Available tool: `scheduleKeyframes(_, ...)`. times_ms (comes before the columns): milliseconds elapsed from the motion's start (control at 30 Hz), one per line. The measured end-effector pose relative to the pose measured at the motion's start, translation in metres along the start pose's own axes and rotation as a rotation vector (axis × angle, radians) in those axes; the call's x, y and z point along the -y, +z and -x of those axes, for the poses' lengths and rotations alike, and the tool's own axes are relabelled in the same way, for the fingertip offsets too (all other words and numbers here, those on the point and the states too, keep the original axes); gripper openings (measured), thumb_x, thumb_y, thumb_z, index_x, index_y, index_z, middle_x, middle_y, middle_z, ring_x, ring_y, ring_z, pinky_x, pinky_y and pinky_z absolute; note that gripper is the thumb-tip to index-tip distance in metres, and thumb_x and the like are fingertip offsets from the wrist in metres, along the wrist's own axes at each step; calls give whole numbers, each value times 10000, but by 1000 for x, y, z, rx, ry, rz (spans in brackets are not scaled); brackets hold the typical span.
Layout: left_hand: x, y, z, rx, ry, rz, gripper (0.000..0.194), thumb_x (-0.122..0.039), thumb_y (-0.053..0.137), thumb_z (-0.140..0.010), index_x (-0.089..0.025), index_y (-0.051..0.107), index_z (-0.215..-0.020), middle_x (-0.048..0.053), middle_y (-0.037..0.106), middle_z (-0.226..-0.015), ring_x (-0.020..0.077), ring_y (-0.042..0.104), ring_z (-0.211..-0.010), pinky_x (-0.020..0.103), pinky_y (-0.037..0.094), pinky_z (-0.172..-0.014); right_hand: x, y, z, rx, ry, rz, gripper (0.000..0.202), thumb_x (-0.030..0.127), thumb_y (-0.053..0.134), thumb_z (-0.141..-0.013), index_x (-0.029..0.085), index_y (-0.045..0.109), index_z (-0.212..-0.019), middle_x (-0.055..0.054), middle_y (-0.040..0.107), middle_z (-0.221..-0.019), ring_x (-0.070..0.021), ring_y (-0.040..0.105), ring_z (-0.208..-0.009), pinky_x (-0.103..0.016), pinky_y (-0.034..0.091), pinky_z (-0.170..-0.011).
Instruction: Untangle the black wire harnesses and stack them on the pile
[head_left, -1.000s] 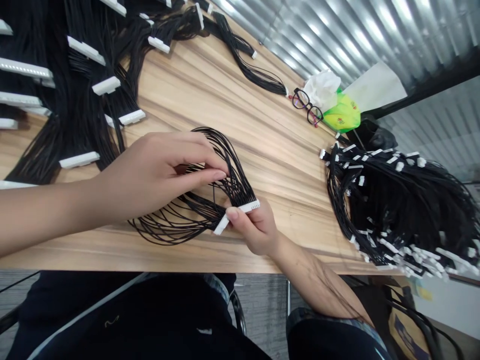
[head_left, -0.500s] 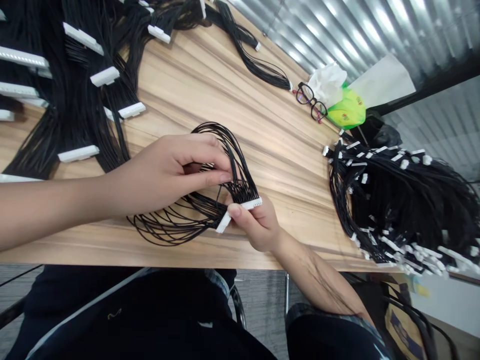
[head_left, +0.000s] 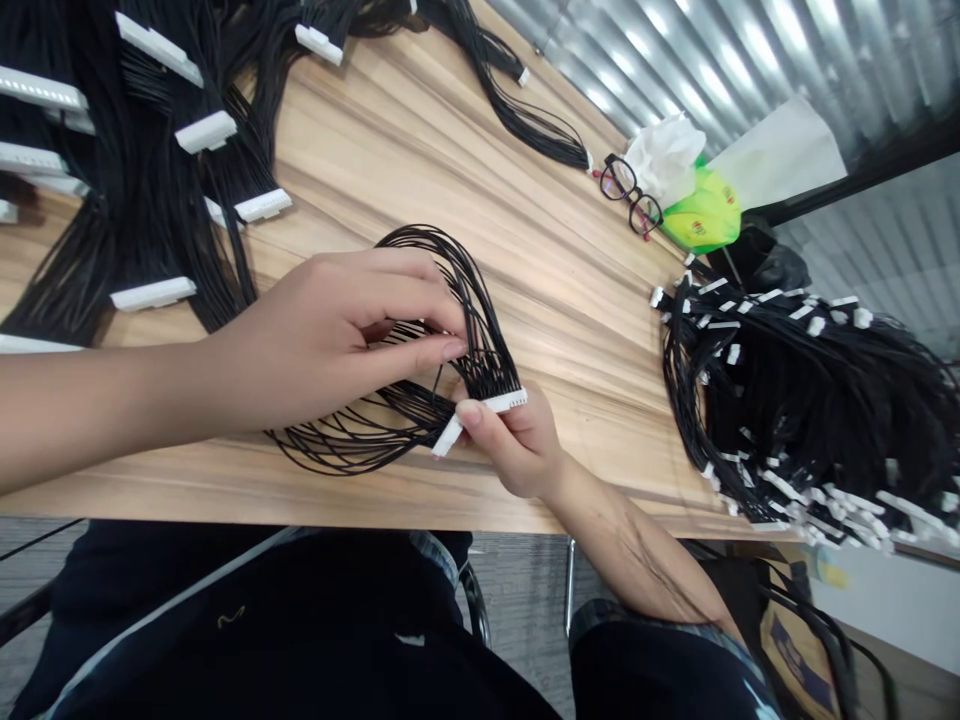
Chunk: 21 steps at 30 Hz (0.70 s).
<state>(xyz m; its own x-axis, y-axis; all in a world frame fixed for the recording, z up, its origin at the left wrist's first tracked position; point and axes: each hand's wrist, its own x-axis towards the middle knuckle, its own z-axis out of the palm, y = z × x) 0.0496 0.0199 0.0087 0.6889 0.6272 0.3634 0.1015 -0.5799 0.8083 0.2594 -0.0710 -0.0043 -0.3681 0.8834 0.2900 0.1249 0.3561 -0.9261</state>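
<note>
A looped bundle of thin black wires point(head_left: 360, 430) has two white connectors at its right end. My right hand point(head_left: 517, 445) grips both connectors, the upper connector point(head_left: 506, 401) and the lower connector point(head_left: 448, 436), with its thumb over the spot where they meet. From the left, my left hand point(head_left: 360, 335) reaches over the loop, thumb and forefinger pinched on black wires just above the upper connector. The other fingers of my left hand curl behind the wires and are partly hidden.
Black wire harnesses with white connectors point(head_left: 206, 131) cover the table's left. Another large pile point(head_left: 810, 410) lies at the right. Glasses point(head_left: 630, 195), white tissue point(head_left: 667, 155) and a green packet point(head_left: 705, 212) sit near the corrugated metal panel point(head_left: 735, 60).
The view has shifted slightly, so the table's contents appear a little displaced. Both hands keep nearly the same hold on the wires and connectors.
</note>
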Motion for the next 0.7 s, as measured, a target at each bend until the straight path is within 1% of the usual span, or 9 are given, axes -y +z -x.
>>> scheduleKeyframes(133, -2, -2, 1, -3, 5, -26, 159, -383, 635, -1047, -348, 774, -980, -47, 718, -1001, 152, 686, -917, 289, 520, -810, 2, 0, 0, -2, -1, 11, 415, 318, 552, -1097, 223, 658, -707, 46, 652, -632, -104, 588, -606, -280, 530, -697)
scheduleKeyframes(267, -5, -5, 2, -32, 11, -85, 166, -387, 632, -1037, -346, 776, -965, -47, 733, -996, 165, 694, -892, 308, 528, -797, 3, 0, 0, -13, 26, 43, 446, 360, 541, -1099, 229, 655, -689, 35, 673, -633, -112, 603, -600, -279, 529, -658)
scheduleKeyframes(333, -6, -7, 1, -60, 19, -127, 163, -375, 637, -1031, -331, 775, -957, -49, 730, -969, 150, 681, -855, 288, 524, -783, 4, -1, 0, -13, 29, 64, 470, 388, 526, -1102, 231, 658, -679, 27, 678, -624, -119, 606, -587, -283, 532, -640)
scheduleKeyframes(400, -7, -9, 1, -63, 44, -160, 162, -362, 640, -1034, -314, 780, -969, -49, 727, -959, 136, 675, -844, 262, 526, -779, 4, -1, -1, -8, 31, 71, 479, 397, 514, -1105, 233, 660, -679, 22, 680, -620, -121, 601, -574, -285, 531, -632)
scheduleKeyframes(500, -5, -10, 0, -25, 83, -178, 167, -356, 633, -1048, -305, 788, -1013, -51, 728, -982, 126, 681, -863, 241, 534, -783, 5, -1, 0, -10, 34, 48, 455, 365, 532, -1099, 234, 660, -682, 29, 681, -624, -122, 617, -600, -286, 539, -662)
scheduleKeyframes(567, -3, -9, 1, -22, 87, -181, 175, -363, 626, -1060, -310, 789, -1023, -56, 729, -1004, 116, 683, -878, 233, 530, -781, 5, -1, 0, -10, 33, 33, 441, 348, 540, -1097, 234, 670, -691, 31, 694, -639, -124, 651, -648, -286, 552, -696)
scheduleKeyframes(600, -2, -9, 1, -35, 97, -184, 168, -350, 629, -1062, -307, 787, -1024, -57, 732, -1019, 110, 683, -892, 227, 528, -789, 4, -1, 1, -11, 28, 32, 439, 346, 539, -1099, 232, 679, -698, 30, 704, -649, -124, 662, -665, -287, 558, -707)
scheduleKeyframes(700, -4, -10, 1, -104, 205, -233, 126, -229, 668, -1040, -266, 772, -1101, -35, 738, -1088, 86, 687, -967, 186, 517, -831, 2, -1, 4, -57, 23, 50, 428, 371, 549, -1097, 232, 721, -730, 22, 732, -687, -122, 664, -660, -293, 567, -709)
